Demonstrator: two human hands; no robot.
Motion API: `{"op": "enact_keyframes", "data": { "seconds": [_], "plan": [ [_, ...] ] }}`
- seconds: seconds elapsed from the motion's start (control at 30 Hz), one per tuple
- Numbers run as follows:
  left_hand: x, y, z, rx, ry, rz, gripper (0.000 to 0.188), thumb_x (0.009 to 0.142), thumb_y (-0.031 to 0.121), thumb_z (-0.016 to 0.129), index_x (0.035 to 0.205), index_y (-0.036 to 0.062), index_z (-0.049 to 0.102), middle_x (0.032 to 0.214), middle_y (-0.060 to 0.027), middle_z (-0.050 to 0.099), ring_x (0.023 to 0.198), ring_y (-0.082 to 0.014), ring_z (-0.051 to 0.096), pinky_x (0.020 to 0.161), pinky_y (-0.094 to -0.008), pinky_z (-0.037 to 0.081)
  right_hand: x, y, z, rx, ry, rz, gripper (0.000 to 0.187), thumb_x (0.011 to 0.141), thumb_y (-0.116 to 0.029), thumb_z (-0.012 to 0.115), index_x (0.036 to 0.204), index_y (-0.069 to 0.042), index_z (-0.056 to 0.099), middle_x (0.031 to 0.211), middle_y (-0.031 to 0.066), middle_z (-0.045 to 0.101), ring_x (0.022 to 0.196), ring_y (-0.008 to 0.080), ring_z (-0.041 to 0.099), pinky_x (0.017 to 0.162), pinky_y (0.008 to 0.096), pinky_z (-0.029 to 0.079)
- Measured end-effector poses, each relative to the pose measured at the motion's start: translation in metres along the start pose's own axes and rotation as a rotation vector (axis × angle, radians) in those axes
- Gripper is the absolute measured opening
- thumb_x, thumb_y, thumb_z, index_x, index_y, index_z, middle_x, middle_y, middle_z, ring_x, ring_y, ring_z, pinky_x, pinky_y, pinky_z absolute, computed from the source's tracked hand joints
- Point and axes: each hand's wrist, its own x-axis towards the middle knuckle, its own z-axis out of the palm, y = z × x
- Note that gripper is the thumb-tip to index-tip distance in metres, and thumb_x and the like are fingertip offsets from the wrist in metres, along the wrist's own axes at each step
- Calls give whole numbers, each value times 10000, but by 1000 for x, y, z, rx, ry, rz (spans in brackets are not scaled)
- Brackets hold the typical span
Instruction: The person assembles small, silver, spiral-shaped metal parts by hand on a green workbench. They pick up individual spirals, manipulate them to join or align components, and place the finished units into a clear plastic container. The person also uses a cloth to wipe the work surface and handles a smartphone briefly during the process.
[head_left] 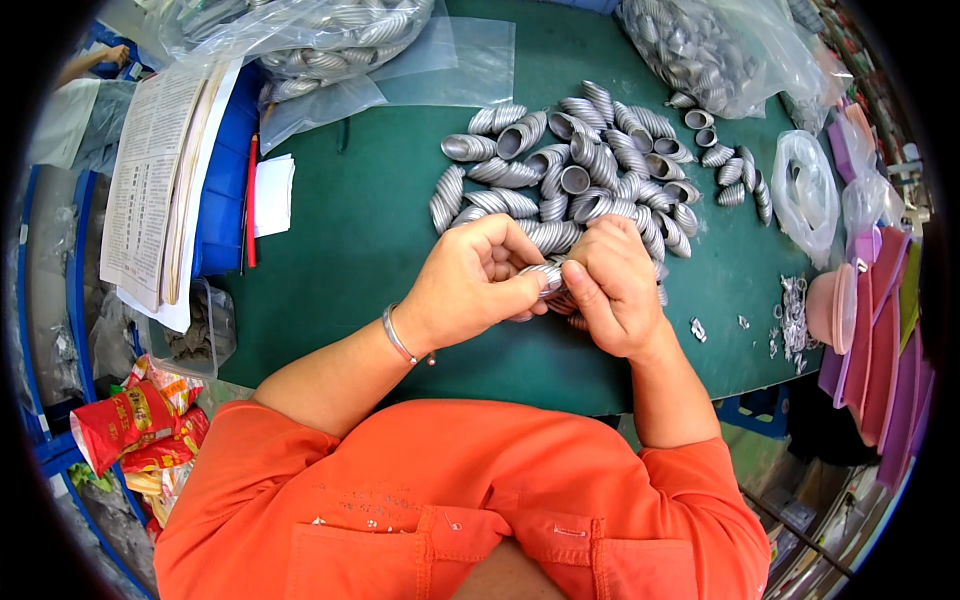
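Both my hands meet at the near side of a heap of grey, spirally ridged metal tube pieces [590, 160] with slanted ends. Between the thumb and fingers of my left hand [480, 275] is one ridged tube piece [545, 275]. My right hand [615, 285] is closed at that same piece, its thumb and curled fingers pressed at the right end. Whether the right fingers pinch anything smaller is hidden. More tube pieces lie just behind and under my hands. A silver bangle [397, 335] circles my left wrist.
Clear plastic bags [700, 60] of tube pieces stand at the back. Small metal bits [795, 320] and a pink tub [835, 305] lie at right, beside an empty clear bag [803, 190]. At left are a blue bin [222, 180], papers [160, 180] and a red pencil [251, 205] on the green tabletop [330, 250].
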Motion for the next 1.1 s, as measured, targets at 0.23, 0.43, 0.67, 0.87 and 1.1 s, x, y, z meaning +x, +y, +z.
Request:
{"op": "enact_keyframes", "data": {
  "seconds": [0.23,0.43,0.67,0.87,1.1],
  "plan": [
    [2,-5,-2,49,-37,28,139,841,-50,566,969,-52,512,902,-136,635,794,-175,669,683,-284,587,0,1,1,-36,-19,-24,138,811,-68,601,691,-45,535,646,73,494,607,265,459,678,377,359],
    [1,-6,-3,108,-83,50,212,812,-80,548,1014,-56,490,969,-144,613,859,-180,657,736,-299,580,-2,1,-1,-32,-21,-2,144,825,-84,587,695,-46,536,640,73,486,614,266,459,675,374,358],
    [-1,0,-5,-93,-97,36,288,812,-68,538,1094,-72,481,1022,-154,596,892,-194,651,745,-293,569,-1,2,-3,9,10,41,118,838,-83,576,731,-37,557,668,74,511,649,258,494,693,365,370],
    [2,-7,2,-3,26,403,406,802,-103,610,1174,-52,457,1090,-170,590,963,-210,629,841,-314,525,-1,3,-1,60,117,51,42,811,-53,630,847,-32,623,778,77,606,727,250,559,724,346,404],
    [0,-16,-2,331,28,789,505,787,-87,680,1229,-23,445,1118,-174,610,1027,-209,611,874,-309,499,-1,7,4,-17,121,-30,234,698,-6,691,929,-45,678,816,74,638,754,254,579,734,356,425]
  ]
}}
